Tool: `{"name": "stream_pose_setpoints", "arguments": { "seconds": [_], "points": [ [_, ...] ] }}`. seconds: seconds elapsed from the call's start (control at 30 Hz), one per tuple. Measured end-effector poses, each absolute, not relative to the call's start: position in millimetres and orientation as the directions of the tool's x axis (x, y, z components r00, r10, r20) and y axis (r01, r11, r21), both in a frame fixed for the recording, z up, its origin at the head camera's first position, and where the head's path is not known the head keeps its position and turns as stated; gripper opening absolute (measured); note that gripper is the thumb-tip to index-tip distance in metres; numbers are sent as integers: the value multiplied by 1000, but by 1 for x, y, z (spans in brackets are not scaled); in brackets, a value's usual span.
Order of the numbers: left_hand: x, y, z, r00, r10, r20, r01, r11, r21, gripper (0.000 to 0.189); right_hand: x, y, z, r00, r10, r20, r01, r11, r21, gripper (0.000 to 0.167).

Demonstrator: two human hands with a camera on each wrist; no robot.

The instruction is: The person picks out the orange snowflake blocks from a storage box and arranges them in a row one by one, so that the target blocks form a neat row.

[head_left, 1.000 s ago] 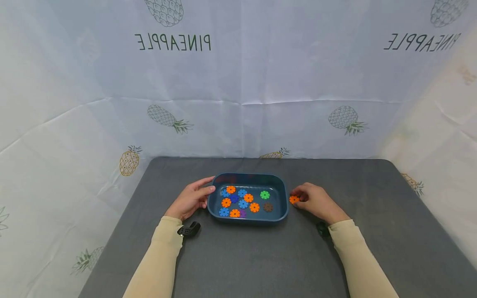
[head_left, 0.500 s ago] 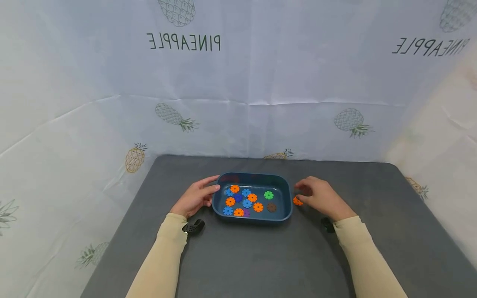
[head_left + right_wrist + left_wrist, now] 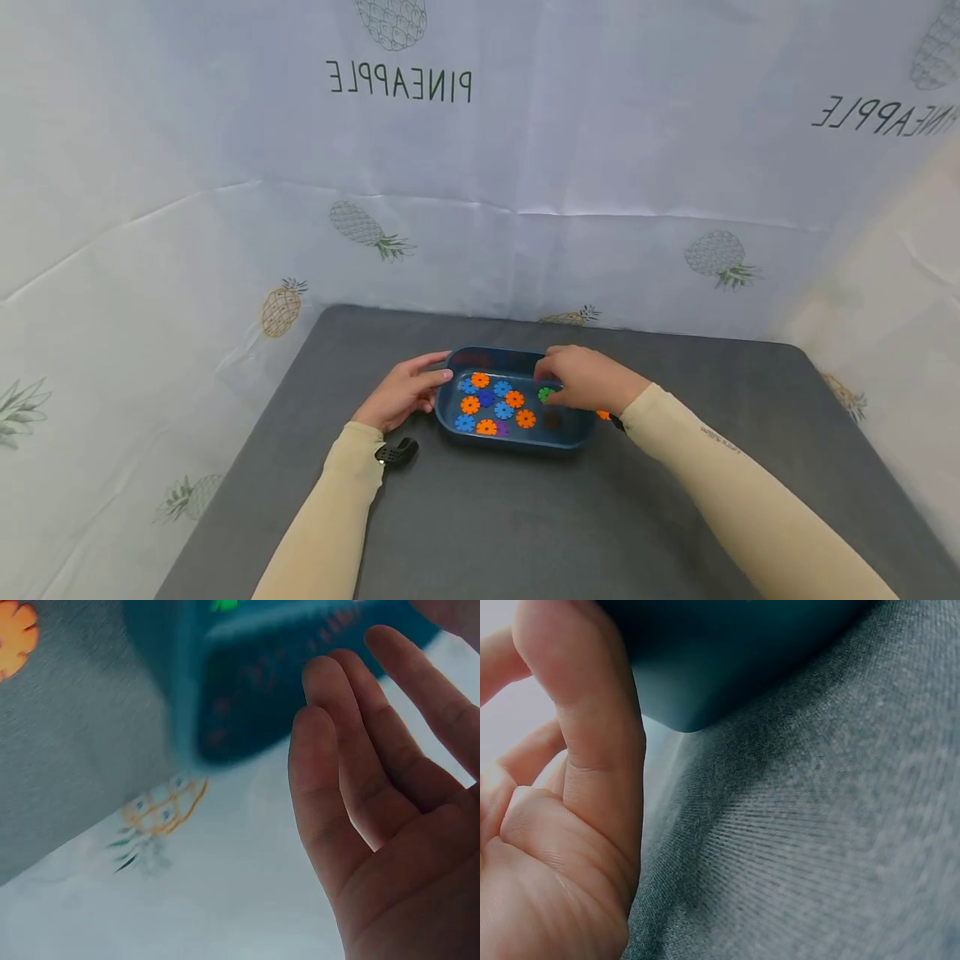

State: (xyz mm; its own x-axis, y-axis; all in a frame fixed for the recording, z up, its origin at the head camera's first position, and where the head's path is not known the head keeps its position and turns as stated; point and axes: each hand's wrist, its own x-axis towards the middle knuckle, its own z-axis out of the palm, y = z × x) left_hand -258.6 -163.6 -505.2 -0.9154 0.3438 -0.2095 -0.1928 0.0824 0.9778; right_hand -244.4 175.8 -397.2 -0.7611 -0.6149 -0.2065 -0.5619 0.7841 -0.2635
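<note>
A dark blue tray [image 3: 517, 446] stands on the grey table, with several flower-shaped plastic discs lying flat in it. My left hand [image 3: 402, 390] holds the tray's left end, thumb at the rim and fingers along the outer wall. Over the tray's right half reaches my right hand [image 3: 592, 379], its thumb close to a green disc [image 3: 545, 395]. In the right wrist view the fingers [image 3: 315, 761] are loosely bent beside the tray wall, with nothing between them. A lone orange disc [image 3: 13, 637] lies on the table outside the tray, mostly covered by my right wrist in the head view.
Inside the tray, orange discs [image 3: 526, 419], light blue discs [image 3: 465, 423] and a purple disc gather toward the left; a shaded brown disc [image 3: 552, 419] lies near the right. A pineapple-print curtain [image 3: 615, 150] hangs behind the grey table [image 3: 480, 517].
My right hand has let go of the orange disc beside the tray and moved left over the tray's right side. The left hand keeps its place at the tray.
</note>
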Motion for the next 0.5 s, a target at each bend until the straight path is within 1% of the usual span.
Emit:
{"name": "stream_pose_setpoints", "arguments": {
  "seconds": [0.13, 0.23, 0.3, 0.5],
  "points": [
    [-258, -162, -503, -918, 338, -205, -188, 84, 979, 63, -248, 151, -403, -699, -649, -300, -615, 760, -211, 29],
    [-258, -162, -503, -918, 340, -204, -187, 82, 979, 63, -250, 138, -408, -671, -654, -348, -631, 751, -194, 26],
    [-258, -162, -502, -917, 345, -202, -184, 83, 979, 64, -251, 132, -412, -663, -653, -367, -636, 749, -185, 25],
    [-259, -164, -503, -918, 343, -197, -182, 76, 980, 62, -252, 120, -421, -666, -637, -389, -627, 760, -171, 21]
  ]
}}
